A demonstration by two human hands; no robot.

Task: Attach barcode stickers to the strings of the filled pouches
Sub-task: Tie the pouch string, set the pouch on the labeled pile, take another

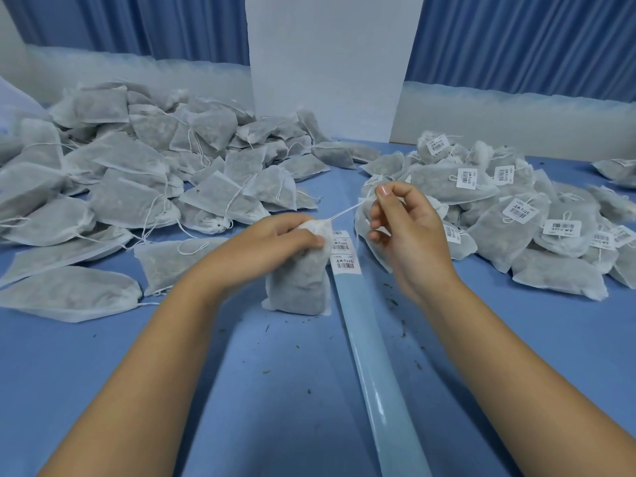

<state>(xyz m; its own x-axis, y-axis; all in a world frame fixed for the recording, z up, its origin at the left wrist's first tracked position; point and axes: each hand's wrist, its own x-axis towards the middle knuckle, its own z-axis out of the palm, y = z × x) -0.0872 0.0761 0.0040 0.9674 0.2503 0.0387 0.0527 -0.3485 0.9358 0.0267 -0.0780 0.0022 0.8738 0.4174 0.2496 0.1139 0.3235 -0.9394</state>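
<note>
The left hand [285,235] is gripping the filled pouch [299,287] at its neck while the right hand [406,232] is pinching the string [347,210] taut, likely readying it for a sticker [345,263].

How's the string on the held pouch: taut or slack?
Taut. The string runs straight from the neck of the pouch, gripped by the left hand, up to where the right hand pinches it.

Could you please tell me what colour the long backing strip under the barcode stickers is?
Light blue backing strip, glossy; best seen in the head view.
</note>
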